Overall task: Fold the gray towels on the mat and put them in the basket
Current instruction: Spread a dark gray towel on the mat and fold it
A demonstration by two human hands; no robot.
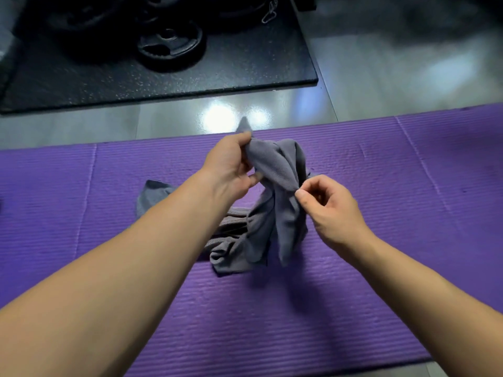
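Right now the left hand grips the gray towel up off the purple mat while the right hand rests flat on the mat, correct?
Not quite. The right hand is not resting flat on the mat: its fingertips pinch the same gray towel that the left hand grips, so both hands hold it up off the purple mat. The head view shows this.

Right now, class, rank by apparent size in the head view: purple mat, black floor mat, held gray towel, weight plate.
1. purple mat
2. black floor mat
3. held gray towel
4. weight plate
The plate lies farther from the camera, so its place below the towel is only apparent.
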